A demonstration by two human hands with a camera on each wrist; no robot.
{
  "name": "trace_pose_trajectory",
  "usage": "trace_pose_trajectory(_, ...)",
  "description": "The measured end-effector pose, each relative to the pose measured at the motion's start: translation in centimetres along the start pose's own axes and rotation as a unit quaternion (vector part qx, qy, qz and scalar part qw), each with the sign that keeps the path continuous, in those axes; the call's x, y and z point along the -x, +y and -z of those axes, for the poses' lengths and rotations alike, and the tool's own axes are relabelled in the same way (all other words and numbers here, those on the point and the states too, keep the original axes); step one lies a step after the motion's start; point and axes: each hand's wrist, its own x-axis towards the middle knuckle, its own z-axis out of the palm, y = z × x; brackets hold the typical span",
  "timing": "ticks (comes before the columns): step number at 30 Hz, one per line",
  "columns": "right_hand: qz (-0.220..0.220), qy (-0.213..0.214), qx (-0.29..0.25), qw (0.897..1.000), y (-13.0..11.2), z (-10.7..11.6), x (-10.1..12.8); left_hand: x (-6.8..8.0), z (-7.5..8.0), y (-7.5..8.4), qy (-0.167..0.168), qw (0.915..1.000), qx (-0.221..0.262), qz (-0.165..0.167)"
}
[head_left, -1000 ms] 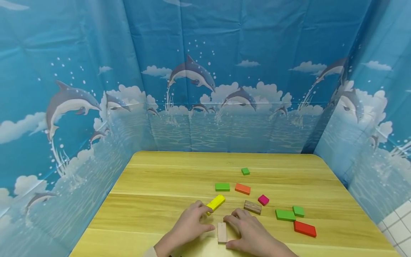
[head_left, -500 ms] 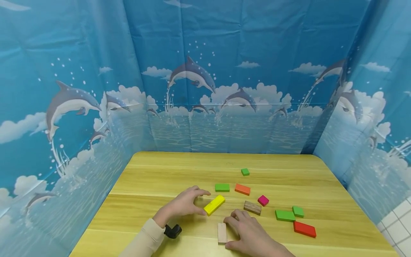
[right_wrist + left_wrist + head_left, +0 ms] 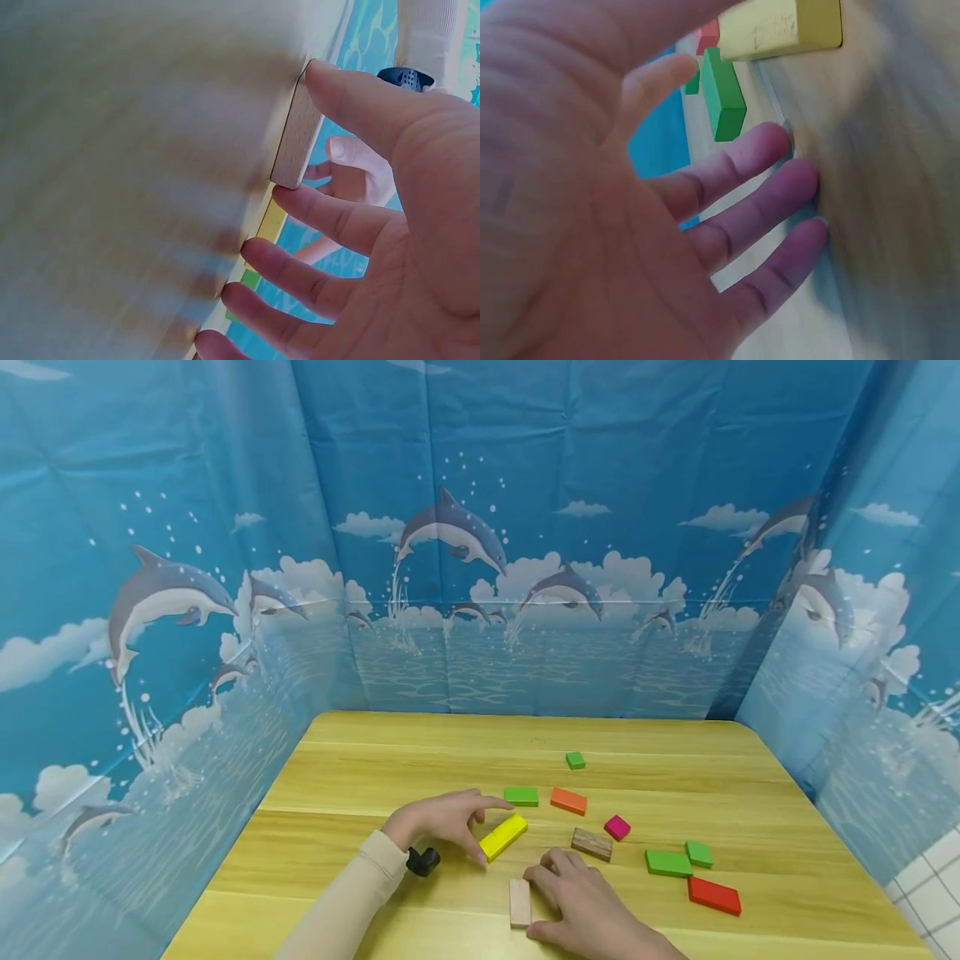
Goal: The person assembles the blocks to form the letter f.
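Observation:
A yellow block [image 3: 504,837] lies slantwise on the table. My left hand [image 3: 447,820] spreads around it: the thumb is by its near end, the index finger reaches past its far end. In the left wrist view the other fingers are loosely bent beside the yellow block [image 3: 780,30], near the tabletop. Low on the table is a pale wooden block [image 3: 520,903], and my right hand [image 3: 581,900] holds it. The right wrist view has thumb and index finger at opposite ends of the pale block [image 3: 296,139], the remaining fingers resting along the table.
Beyond the hands lie a green block [image 3: 521,797], an orange block [image 3: 568,801], a small green block [image 3: 575,760], a brown wooden block [image 3: 592,844] and a magenta block [image 3: 617,827]. Farther right are two green blocks [image 3: 668,863] and a red block [image 3: 714,896]. A dolphin curtain [image 3: 480,668] surrounds the table.
My left hand has moved off the yellow block's near end, swung away and to the left, then come back around it with the fingers spread. The right hand stays at the pale block.

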Motion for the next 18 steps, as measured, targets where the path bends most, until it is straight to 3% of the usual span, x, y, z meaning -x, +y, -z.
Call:
trace_pose_trajectory(7, 0.004, 0.005, 0.003, 1.0, 0.1, -0.2, 0.0, -0.9, 0.4, 0.9, -0.042, 0.9987, -0.024, 0.018)
trace_pose_trajectory(13, 0.005, -0.005, -0.003, 1.0, 0.3, -0.1, 0.0, -1.2, 0.6, 1.7, -0.053, 0.9964, -0.063, 0.021)
trace_pose_trajectory(18, 0.006, -0.006, -0.001, 1.0, 0.3, -0.1, 0.0, -1.5, 0.5, 1.5, -0.051, 0.9964, -0.065, 0.022)
